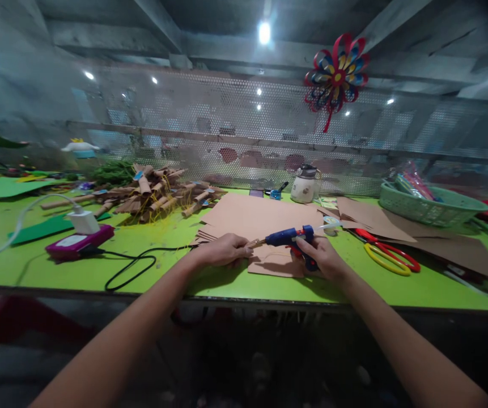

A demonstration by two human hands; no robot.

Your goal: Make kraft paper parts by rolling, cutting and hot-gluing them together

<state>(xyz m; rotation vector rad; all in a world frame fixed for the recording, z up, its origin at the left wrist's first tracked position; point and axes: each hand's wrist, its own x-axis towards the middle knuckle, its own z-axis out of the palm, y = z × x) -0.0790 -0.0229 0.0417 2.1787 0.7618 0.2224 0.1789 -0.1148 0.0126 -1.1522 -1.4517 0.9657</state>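
My right hand [322, 256] is wrapped round a blue glue gun [289, 236], whose nozzle points left toward my left hand [223, 250]. The left hand's fingers are curled on a small rolled piece of brown paper [251, 244] at the gun's tip. Both hands rest over a brown paper sheet [275, 263] near the front edge of the green table [162, 266]. A stack of larger brown sheets [252, 218] lies just behind them.
A pile of rolled paper tubes [158, 195] sits at the back left. A pink box with a white plug [80, 241] and a black cable [135, 266] lie left. Red and yellow scissors [386, 255], a green basket [431, 204] and more brown sheets [448, 243] are right.
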